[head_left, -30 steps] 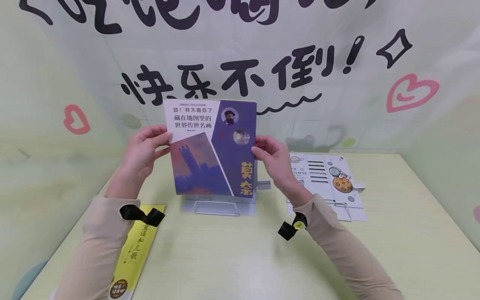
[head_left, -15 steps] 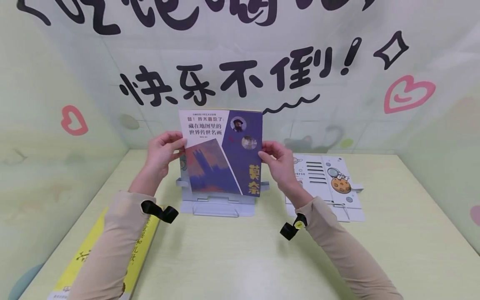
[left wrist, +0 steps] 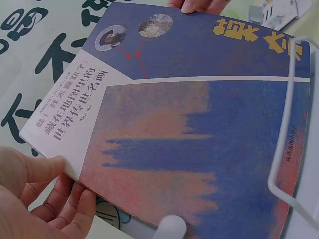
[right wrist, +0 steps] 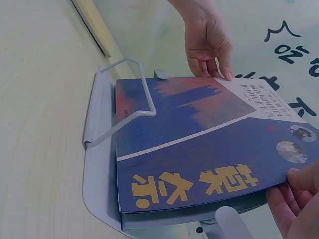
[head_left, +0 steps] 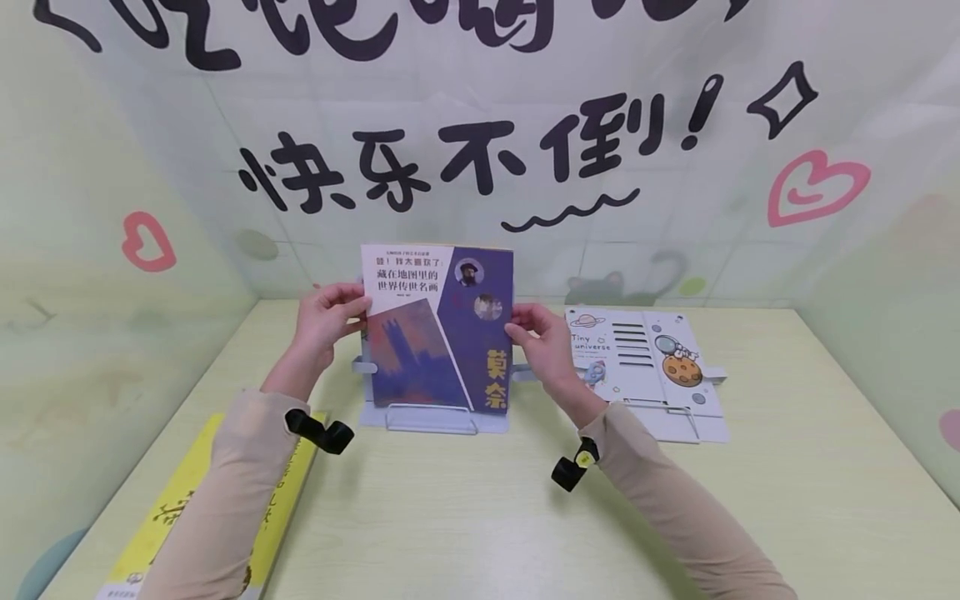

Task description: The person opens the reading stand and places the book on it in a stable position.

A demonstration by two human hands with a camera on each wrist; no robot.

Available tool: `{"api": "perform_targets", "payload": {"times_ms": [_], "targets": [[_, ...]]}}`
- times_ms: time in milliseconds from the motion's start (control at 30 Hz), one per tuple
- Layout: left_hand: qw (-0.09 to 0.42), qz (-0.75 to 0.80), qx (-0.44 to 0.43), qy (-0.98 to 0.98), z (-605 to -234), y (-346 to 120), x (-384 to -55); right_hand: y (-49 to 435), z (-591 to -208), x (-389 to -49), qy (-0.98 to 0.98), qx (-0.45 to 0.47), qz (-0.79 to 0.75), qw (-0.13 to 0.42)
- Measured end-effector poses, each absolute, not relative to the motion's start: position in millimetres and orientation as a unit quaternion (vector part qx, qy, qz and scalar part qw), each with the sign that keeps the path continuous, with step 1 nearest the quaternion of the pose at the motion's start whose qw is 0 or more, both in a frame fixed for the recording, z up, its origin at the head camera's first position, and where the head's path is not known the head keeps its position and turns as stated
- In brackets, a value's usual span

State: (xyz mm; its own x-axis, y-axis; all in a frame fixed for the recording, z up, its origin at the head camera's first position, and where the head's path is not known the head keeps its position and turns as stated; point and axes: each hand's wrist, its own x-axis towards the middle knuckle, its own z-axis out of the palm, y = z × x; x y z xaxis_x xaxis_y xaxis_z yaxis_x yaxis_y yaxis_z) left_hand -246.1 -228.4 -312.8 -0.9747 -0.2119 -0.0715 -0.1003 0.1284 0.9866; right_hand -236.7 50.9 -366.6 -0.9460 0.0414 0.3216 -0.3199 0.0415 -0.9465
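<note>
A purple-and-white book (head_left: 420, 358) with a painting on its cover stands leaning back on a pale book stand (head_left: 491, 423). Its lower edge sits behind the stand's wire bar (left wrist: 275, 164). My left hand (head_left: 326, 325) pinches the left edge at upper mid-height, thumb on the cover and fingers behind. On the opposite edge, my right hand (head_left: 546, 343) pinches the book the same way. A side clip (left wrist: 171, 228) of the stand overlaps the book's left edge; another clip (right wrist: 232, 224) sticks out by the right edge. Most of the stand's back plate is hidden.
To the right stands a second book stand (head_left: 637, 354) with a printed planet and astronaut. A yellow book (head_left: 288, 475) lies at the table's left, partly under my left forearm. Behind the table (head_left: 465, 517) hangs a sheet (head_left: 675, 242) with black lettering.
Both hands have brought the book down onto the stand. Its lower edge, above the wire bar before, is now behind it. The left arm also shifted right earlier on.
</note>
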Motion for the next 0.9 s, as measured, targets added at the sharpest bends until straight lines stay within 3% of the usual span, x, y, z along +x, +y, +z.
{"api": "perform_targets", "payload": {"times_ms": [233,733,900], "targets": [[0.047,-0.625,0.095,-0.774,-317.5,-229.0,-247.1,47.1,-370.5,-234.0,-0.741,0.090,0.644,0.167],[0.094,-0.622,0.128,-0.767,-325.7,-221.4,-243.8,46.4,-371.8,-230.3,-0.760,0.069,0.626,0.160],[0.148,-0.629,0.131,-0.752,-329.1,-216.2,-234.5,51.5,-370.3,-226.4,-0.765,0.080,0.623,0.139]]}}
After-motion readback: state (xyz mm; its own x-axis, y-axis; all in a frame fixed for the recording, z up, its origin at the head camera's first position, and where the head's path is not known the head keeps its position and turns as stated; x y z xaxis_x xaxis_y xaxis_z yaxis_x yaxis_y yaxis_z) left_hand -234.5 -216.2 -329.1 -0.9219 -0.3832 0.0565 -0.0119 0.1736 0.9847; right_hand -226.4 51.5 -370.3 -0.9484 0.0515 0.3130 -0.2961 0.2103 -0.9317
